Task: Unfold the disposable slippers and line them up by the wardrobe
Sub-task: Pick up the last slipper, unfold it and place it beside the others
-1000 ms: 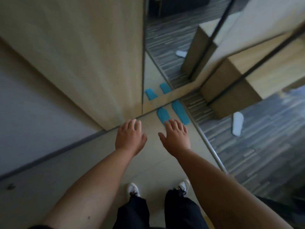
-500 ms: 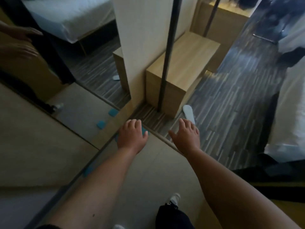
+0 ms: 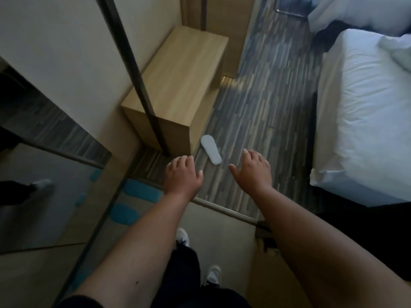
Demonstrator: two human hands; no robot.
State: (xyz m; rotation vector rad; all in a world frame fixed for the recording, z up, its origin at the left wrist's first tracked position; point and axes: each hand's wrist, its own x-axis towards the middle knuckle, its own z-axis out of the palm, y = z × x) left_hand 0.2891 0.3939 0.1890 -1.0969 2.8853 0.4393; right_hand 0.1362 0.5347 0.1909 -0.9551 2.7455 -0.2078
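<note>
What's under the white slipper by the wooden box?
Only striped carpet shows around the white slipper, which lies flat near the wooden box. Anything beneath it is covered. Both hands are empty.

The two blue floor markers [image 3: 133, 202] by the mirror are smeared by motion blur, and the left forearm covers their right ends. The left hand [image 3: 181, 175] hides the foot of the dark post [image 3: 142, 85] and the near corner of the wooden bench [image 3: 178, 85]. The white slipper [image 3: 210, 152] is too small and soft to tell whether it is folded or opened. The bed [image 3: 360, 112] is cut off by the right edge. One white shoe [image 3: 182, 237] is half hidden behind the left forearm.
</note>
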